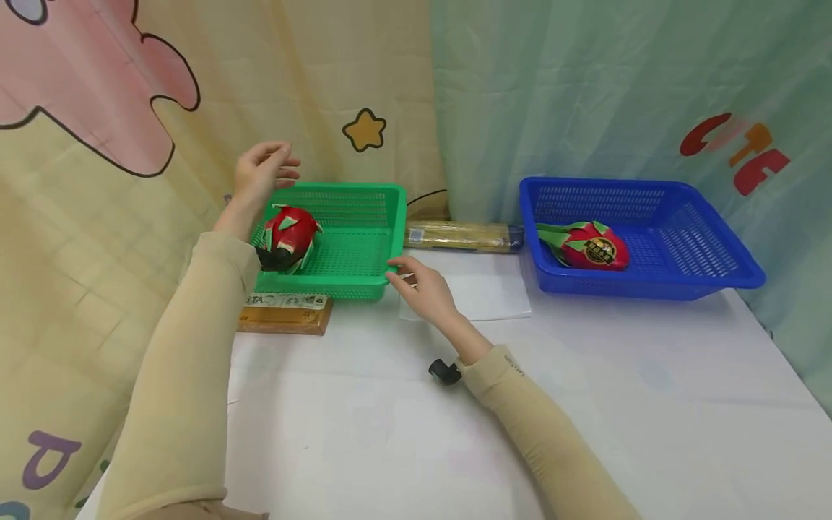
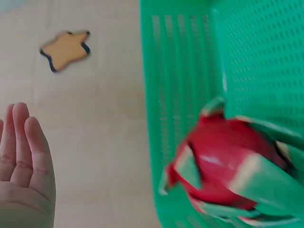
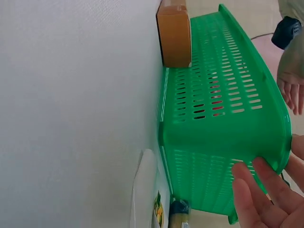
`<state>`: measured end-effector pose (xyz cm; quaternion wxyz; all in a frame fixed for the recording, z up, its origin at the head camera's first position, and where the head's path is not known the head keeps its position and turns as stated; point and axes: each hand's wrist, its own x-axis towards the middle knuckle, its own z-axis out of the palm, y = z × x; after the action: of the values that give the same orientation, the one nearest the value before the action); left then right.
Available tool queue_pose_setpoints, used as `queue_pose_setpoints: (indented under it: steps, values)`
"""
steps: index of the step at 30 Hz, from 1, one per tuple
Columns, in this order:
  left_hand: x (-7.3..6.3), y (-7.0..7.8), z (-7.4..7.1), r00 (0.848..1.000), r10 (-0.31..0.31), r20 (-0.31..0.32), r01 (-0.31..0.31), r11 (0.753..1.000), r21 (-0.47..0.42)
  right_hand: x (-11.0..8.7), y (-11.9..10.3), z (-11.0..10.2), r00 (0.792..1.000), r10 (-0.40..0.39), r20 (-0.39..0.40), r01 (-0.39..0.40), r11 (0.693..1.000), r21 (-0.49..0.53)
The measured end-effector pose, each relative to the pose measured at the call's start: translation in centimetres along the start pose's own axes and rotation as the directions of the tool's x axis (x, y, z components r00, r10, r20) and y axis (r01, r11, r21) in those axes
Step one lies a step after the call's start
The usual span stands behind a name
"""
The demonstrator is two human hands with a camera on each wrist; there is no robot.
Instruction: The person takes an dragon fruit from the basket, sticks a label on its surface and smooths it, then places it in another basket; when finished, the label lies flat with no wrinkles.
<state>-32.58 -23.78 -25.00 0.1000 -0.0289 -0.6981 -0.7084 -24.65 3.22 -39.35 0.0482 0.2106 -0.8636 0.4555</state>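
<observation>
Green curtain (image 1: 585, 108), far right of the right hand (image 1: 425, 292): "CUTE", U faint. Wooden-coloured box (image 1: 282, 319), below the left hand (image 1: 263, 173): "TA" legible, start cut off by the sleeve (image 1: 182, 347). Black-and-gold sticker (image 1: 601, 250) on the red fruit (image 1: 620, 254), right of the right hand: characters too small. Print near right cuff (image 1: 489, 372): unreadable.

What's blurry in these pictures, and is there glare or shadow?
Left wrist: the dragon fruit is blurred, with a pale sheen on its red skin; head: faint, soft shadows on the white table; right wrist: the green basket looks fairly crisp.
</observation>
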Motion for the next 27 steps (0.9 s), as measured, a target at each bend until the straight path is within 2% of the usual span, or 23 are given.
queue_pose_setpoints:
  steps: [3, 9, 21, 27]
  values:
    - [-0.3, -1.1, -1.3, 0.998, -0.043, -0.047, 0.041, 0.998, -0.038, 0.0, -0.1, 0.3, 0.999, 0.015, -0.032, -0.014, 0.999, 0.031]
    - [-0.8, -3.4, -3.0, 0.991, -0.107, -0.083, 0.107, 0.994, -0.002, 0.0, -0.2, 0.4, 0.999, 0.024, -0.034, -0.022, 0.999, 0.05]
    - [-1.9, -5.8, -4.9, 0.983, -0.168, -0.073, 0.176, 0.978, 0.115, 0.0, -0.1, 0.5, 0.999, 0.034, -0.042, -0.032, 0.999, 0.039]
    - [-2.3, -6.7, -5.4, 0.981, -0.176, -0.081, 0.189, 0.963, 0.19, 0.0, -0.1, 0.6, 0.999, 0.038, -0.038, -0.036, 0.998, 0.05]
